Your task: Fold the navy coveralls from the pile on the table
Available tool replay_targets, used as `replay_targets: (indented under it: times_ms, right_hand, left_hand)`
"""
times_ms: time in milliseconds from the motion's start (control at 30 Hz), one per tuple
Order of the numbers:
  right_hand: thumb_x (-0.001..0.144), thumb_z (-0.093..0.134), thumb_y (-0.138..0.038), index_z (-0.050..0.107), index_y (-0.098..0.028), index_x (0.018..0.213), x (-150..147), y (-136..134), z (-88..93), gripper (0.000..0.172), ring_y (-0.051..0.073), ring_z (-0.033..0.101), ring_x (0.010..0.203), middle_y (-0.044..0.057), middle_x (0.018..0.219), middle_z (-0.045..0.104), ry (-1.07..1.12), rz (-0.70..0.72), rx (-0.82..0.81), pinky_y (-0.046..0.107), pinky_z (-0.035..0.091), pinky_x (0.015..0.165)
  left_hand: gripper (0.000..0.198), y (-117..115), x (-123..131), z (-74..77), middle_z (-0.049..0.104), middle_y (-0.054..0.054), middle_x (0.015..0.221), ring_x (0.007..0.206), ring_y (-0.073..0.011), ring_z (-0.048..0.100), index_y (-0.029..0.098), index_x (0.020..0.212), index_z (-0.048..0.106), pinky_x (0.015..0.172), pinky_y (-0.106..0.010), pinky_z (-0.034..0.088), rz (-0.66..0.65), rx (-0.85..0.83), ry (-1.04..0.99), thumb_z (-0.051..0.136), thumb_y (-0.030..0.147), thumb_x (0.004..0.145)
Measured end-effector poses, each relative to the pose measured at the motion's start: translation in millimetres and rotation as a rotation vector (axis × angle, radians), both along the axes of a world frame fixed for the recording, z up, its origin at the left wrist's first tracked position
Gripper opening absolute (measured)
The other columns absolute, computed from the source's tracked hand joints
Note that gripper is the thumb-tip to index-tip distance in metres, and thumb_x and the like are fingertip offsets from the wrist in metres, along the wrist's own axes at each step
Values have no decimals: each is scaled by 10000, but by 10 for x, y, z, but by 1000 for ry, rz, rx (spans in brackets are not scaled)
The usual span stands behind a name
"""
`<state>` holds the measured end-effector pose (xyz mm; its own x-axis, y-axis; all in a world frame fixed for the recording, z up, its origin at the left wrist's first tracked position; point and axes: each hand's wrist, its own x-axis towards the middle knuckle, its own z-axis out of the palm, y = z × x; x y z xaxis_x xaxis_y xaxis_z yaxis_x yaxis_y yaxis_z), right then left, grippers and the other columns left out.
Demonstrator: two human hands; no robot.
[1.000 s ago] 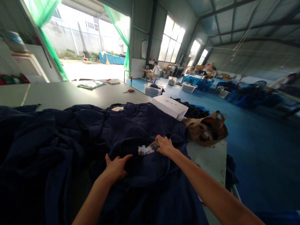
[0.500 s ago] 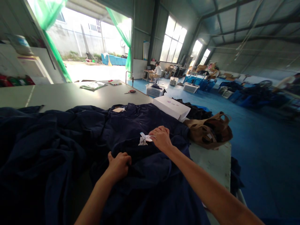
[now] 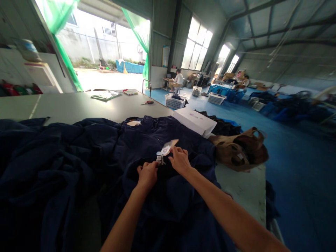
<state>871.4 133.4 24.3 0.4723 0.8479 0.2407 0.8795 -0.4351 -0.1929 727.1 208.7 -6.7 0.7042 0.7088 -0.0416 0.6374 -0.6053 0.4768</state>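
A heap of dark navy garments (image 3: 78, 157) covers the near part of a long grey table (image 3: 86, 106). My right hand (image 3: 179, 160) pinches a small white paper tag (image 3: 166, 149) that stands up from the navy cloth. My left hand (image 3: 147, 174) is closed on a fold of the same cloth just left of the tag, its fingertips close to the tag's lower end (image 3: 159, 160). Both hands meet over the middle of the garment.
A white flat box (image 3: 194, 120) and a brown bag (image 3: 241, 150) lie at the table's right end. Scissors (image 3: 148, 102) and papers (image 3: 106, 95) lie farther back. A seated person (image 3: 178, 79), baskets (image 3: 174, 102) and blue crates stand on the blue floor beyond.
My left hand has slid forward and right across the cloth to meet the right hand. The right hand has lifted the white tag up out of the fabric.
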Motion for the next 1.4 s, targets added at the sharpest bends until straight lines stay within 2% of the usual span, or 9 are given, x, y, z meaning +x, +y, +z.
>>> replay_targets:
  times_ms: [100,200,333,533,733,933,1133,1267,1400]
  right_hand:
    - [739,569,-232,512,-228,1009,0,-14,-49,276,183,431,1026,30,1015,597,63,47,59,312,238,832]
    - [717,616,-337,604,-260,838,-22,-28,-69,144,200,406,995,5,928,602,72,113,-42,339,228,826]
    - [689,633,-412,659,-301,816,-70,-18,-83,170,202,385,978,0,938,574,94,162,-125,355,226,809]
    - [753,520,-245,670,-324,801,-107,45,-161,176,182,382,984,-23,970,572,199,158,-102,353,247,813]
    - [725,501,-170,678,-355,745,-79,108,-219,257,191,314,1115,-95,1201,487,270,129,-94,368,230,876]
    - [770,534,-265,673,-375,867,-71,192,-277,202,158,393,1020,-68,1025,593,309,96,-100,345,229,858]
    - [729,601,-394,670,-336,814,-112,187,-235,124,163,393,1004,-53,999,578,295,148,-79,335,232,832]
    - [744,586,-383,649,-277,747,-145,171,-184,123,174,394,992,-33,959,593,154,136,-101,346,221,823]
    - [783,527,-338,643,-317,832,-163,157,-198,127,167,412,957,-41,927,611,165,99,-91,347,228,808]
  left_hand:
    - [319,-3,5,5,649,-33,1017,1020,-225,499,267,1083,504,872,-478,284,22,-16,-8,422,184,787]
    - [373,-8,-16,16,641,-30,1032,1030,-225,488,276,1130,459,878,-472,269,22,-17,-11,473,204,765]
    - [330,-20,-17,22,647,-24,990,1007,-218,501,281,1086,475,872,-455,260,28,8,11,499,241,759]
    - [189,-65,13,-21,649,-45,855,905,-229,540,207,949,507,868,-450,238,64,149,8,456,276,781]
    - [187,-118,-5,-60,657,-46,821,881,-221,541,200,924,548,851,-430,240,83,211,-36,415,244,800]
    - [170,-104,-16,-70,644,-24,917,930,-208,535,236,827,597,802,-379,273,73,179,-106,429,235,803]
    - [192,-70,-26,-78,664,-49,837,852,-220,573,182,930,542,828,-423,279,151,18,-79,419,291,830]
    - [195,-74,-49,-68,661,-41,851,906,-239,538,220,838,586,807,-422,291,81,73,-55,425,331,827]
    - [145,-72,-74,-53,641,-51,932,977,-258,484,218,838,605,798,-419,298,20,105,3,495,281,769]
